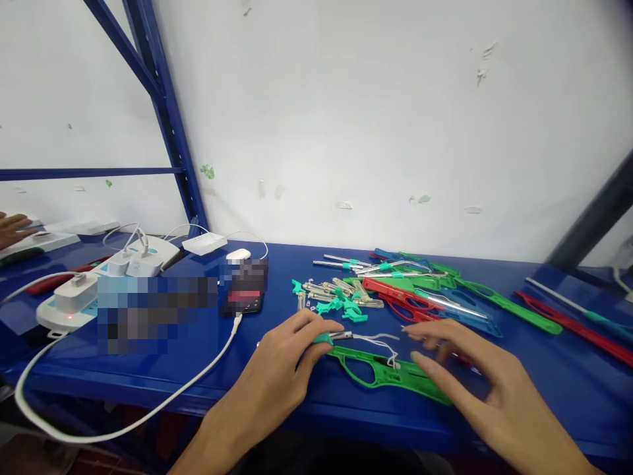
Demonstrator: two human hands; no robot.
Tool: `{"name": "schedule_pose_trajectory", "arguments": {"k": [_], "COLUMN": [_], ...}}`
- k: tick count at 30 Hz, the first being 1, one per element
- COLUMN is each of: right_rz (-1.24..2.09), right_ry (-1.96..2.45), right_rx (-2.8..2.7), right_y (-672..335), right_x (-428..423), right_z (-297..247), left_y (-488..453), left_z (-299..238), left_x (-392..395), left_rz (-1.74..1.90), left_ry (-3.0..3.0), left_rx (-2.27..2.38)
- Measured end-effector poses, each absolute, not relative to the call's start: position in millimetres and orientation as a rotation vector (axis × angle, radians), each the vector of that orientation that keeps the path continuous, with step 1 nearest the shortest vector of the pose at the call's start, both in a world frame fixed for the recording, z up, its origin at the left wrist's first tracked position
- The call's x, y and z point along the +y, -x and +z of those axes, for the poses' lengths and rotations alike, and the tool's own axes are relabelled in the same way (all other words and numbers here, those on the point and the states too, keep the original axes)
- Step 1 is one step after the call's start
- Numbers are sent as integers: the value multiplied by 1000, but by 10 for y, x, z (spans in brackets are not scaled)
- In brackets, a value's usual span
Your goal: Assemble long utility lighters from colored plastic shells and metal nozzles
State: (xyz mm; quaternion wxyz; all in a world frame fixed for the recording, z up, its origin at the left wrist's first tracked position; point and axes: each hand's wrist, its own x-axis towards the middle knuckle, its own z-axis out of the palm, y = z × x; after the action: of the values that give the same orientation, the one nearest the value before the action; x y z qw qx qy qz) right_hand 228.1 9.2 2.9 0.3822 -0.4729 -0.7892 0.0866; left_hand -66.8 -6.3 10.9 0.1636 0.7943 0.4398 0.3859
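A green plastic frame (390, 373) lies flat on the blue shelf (208, 369) close to me. My left hand (291, 353) pinches a small teal clip with a metal pin (332, 338) at the frame's left end; a thin white string (378, 340) runs from it. My right hand (462, 369) hovers over the frame's right end with fingers stretched out and apart, holding nothing.
Behind lie several loose teal clips and metal pins (336, 297), red (395, 293), blue and green frames (484, 297), and red rods (573, 323) at right. A phone (244, 293) on a white cable (148, 409), power strips (74, 300) and another person's hand (12, 227) are at left.
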Motion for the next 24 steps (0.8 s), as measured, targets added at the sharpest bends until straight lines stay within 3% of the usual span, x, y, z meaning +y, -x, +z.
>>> {"name": "schedule_pose_trajectory", "arguments": {"k": [10, 24], "right_rz": [422, 324], "right_ry": [1044, 915], "right_rx": [-2300, -2560], "right_y": [-1885, -1857], "right_x": [295, 278], "right_z": [207, 177], "left_y": [713, 849], "left_z": [149, 42], "left_x": [-60, -82], "left_rz": [1038, 809], "left_ry": [-2233, -2436], "left_rx": [1213, 1377]}}
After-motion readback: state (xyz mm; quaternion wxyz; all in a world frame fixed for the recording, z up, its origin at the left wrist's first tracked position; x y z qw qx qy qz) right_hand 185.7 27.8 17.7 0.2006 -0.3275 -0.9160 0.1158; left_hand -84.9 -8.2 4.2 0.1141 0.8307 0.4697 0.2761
